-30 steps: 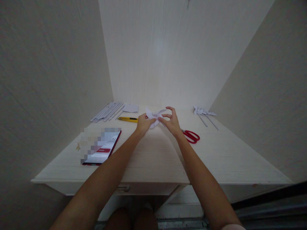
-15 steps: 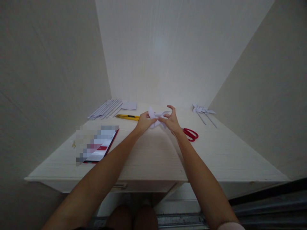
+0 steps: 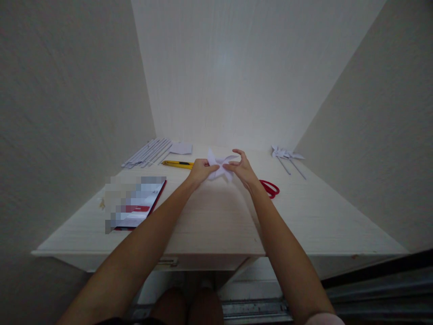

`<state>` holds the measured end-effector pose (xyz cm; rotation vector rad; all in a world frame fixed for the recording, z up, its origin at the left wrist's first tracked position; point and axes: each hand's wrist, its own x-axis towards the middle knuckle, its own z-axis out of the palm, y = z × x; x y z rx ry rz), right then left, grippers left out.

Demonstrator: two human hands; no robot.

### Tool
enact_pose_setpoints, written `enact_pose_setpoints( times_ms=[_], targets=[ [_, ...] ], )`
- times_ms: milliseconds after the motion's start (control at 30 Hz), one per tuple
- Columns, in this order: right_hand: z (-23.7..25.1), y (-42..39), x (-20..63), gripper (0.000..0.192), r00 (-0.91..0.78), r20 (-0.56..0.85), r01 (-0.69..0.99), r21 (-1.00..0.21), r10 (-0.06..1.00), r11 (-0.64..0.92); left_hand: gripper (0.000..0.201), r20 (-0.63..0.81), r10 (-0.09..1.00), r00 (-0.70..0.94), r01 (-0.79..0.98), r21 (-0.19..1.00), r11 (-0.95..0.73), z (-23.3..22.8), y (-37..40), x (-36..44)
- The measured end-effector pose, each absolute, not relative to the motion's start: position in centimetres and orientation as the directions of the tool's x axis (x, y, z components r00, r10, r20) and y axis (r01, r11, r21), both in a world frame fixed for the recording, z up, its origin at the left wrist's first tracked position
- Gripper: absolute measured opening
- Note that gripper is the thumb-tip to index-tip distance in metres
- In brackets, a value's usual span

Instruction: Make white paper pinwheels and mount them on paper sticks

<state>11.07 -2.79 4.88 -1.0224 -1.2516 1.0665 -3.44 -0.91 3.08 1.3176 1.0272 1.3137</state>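
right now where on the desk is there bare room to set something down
Free: the near desk between the two forearms, and the right half beyond the red scissors. Crowded: the far left with paper sticks, yellow utility knife and phone, and the middle, where both hands hold the paper pinwheel.

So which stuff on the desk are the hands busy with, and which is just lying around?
Busy with:
- folded white paper pinwheel, pinched between the left hand and the right hand

Lying around:
- red scissors
- yellow utility knife
- bundle of white paper sticks
- small paper sheet
- finished pinwheels on sticks
- phone
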Motion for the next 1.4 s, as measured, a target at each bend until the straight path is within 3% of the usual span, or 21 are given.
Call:
enact_pose_setpoints(
  times_ms=[167,333,500,600,667,767,867,967,1133,1400],
  targets=[
    [5.0,-2.8,11.3,0.063,0.002,0.218,-0.019,-0.976,0.976,0.218,0.011,0.171,0.983,0.071,-0.068,0.984,-0.166,2.8,-0.6,-3.5],
    [5.1,-2.5,11.9,0.019,-0.016,0.213,0.129,-0.969,0.977,0.213,0.01,0.168,0.984,0.061,-0.062,0.985,-0.164,2.8,-0.5,-3.5],
    [5.1,-2.4,12.2,0.02,-0.008,0.207,0.254,-0.946,0.978,0.203,0.008,0.165,0.986,0.04,-0.047,0.986,-0.163,3.1,-0.7,-3.5],
    [5.3,-2.5,12.9,0.02,-0.033,0.309,0.289,-0.907,0.95,0.306,0.008,0.171,0.985,0.02,-0.041,0.985,-0.17,3.0,-0.6,-3.6],
    [5.6,-2.7,13.5,0.02,-0.102,0.445,0.348,-0.822,0.89,0.451,0.01,0.161,0.987,0.018,-0.048,0.986,-0.16,2.9,-0.5,-3.7],
    [5.9,-3.1,13.8,0.019,-0.245,0.601,0.509,-0.588,0.761,0.629,0.011,0.142,0.989,0.041,-0.098,0.986,-0.137,2.8,-0.3,-3.7],
    [5.9,-3.4,13.3,0.017,-0.323,0.688,0.699,-0.29,0.65,0.654,0.014,0.118,0.992,0.036,-0.147,0.983,-0.111,2.8,-0.2,-3.6],
    [5.7,-3.7,12.7,0.013,-0.358,0.723,0.791,-0.102,0.591,0.603,0.014,0.082,0.996,0.036,-0.18,0.981,-0.074,2.9,-0.4,-3.5],
    [5.5,-3.9,12.0,0.015,-0.413,0.722,0.819,0.028,0.554,0.573,0.015,0.049,0.996,0.073,-0.251,0.967,-0.029,3.1,-0.6,-3.3],
    [5.3,-3.7,11.8,0.015,-0.467,0.716,0.782,0.061,0.519,0.62,0.013,-0.06,0.996,0.066,-0.256,0.964,0.075,3.9,-1.3,-3.2]
  ],
)
